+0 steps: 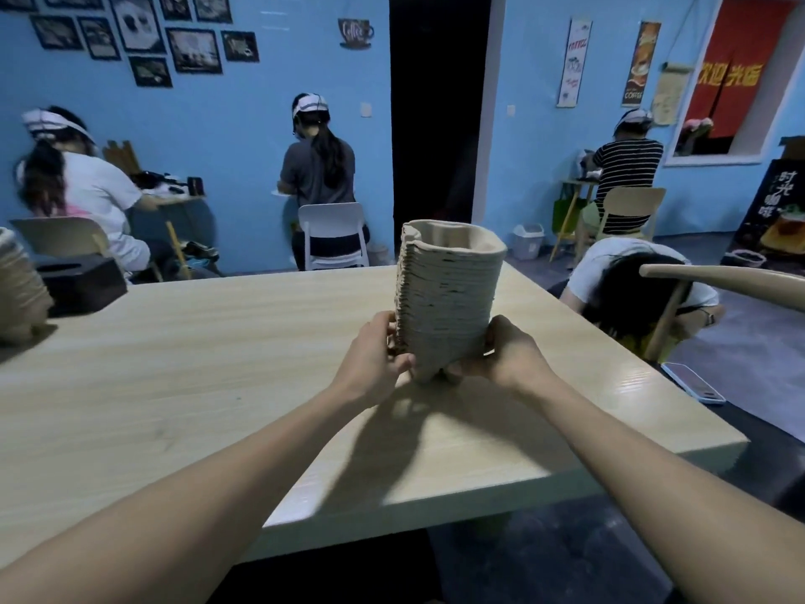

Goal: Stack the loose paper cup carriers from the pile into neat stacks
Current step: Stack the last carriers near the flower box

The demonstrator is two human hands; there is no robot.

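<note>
You hold a tall stack of paper cup carriers point(448, 294) near the far right part of the table point(218, 364). Your left hand point(377, 357) and your right hand point(507, 353) curl round its bottom, one on each side. Your hands hide the stack's foot, so I cannot tell if it touches the table. Another stack point(19, 289) is cut off at the left edge, beside a dark box point(85, 283).

Light wood table point(183, 342). Black box point(82, 283) at its far left, phone point(693, 382) off its right edge. White chair point(333, 235) far centre, bin point(528, 241) to its right. Framed pictures point(143, 37) on the blue wall, far left.
</note>
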